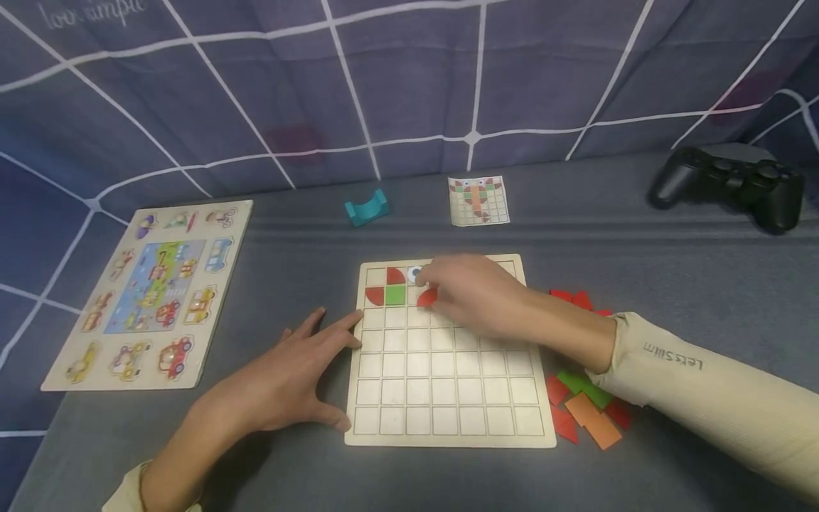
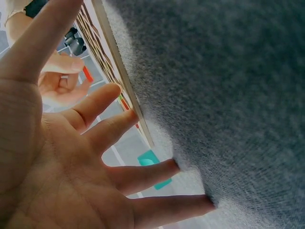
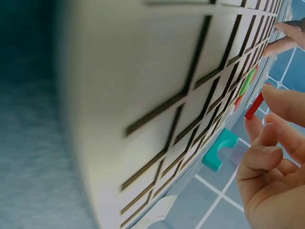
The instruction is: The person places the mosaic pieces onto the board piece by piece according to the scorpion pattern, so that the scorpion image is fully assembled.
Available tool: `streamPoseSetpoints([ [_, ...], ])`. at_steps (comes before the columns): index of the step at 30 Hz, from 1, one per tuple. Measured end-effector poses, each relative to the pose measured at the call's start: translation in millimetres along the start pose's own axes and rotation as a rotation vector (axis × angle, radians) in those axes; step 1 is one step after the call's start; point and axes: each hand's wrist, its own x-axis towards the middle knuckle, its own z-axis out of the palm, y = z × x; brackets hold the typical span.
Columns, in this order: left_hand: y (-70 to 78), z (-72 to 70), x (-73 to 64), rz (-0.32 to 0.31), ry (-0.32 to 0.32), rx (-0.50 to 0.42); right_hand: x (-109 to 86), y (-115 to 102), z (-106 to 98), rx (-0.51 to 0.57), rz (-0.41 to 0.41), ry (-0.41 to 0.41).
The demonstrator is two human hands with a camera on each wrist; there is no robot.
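A wooden grid board point(image 1: 444, 363) lies flat on the grey cloth. My right hand point(image 1: 476, 295) is over its upper part, pinching a red quarter-circle tile point(image 3: 254, 106) between thumb and finger, just off the board surface in the right wrist view. In the board's upper left squares sit a green square tile point(image 1: 395, 295), two red quarter-circle tiles point(image 1: 375, 296) and a white tile with an eye point(image 1: 413, 274), partly covered by my right fingers. My left hand point(image 1: 275, 387) has its fingers spread, with fingertips and thumb at the board's left edge.
Red, green and orange tiles point(image 1: 601, 427) lie loose right of the board, partly under my right forearm. Behind the board are a small pattern card point(image 1: 478, 201) and a teal curved block point(image 1: 367, 208). A picture puzzle point(image 1: 153, 291) lies left, a black game controller point(image 1: 726, 185) far right.
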Motion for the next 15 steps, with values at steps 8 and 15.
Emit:
streamPoseSetpoints([
  [8,-0.3,1.1,0.9,0.005,0.013,-0.001,16.9,-3,5,-0.059,-0.004,-0.037],
  [15,0.9,1.0,1.6,-0.003,0.011,0.004,20.1,-4,8,-0.074,0.011,-0.075],
])
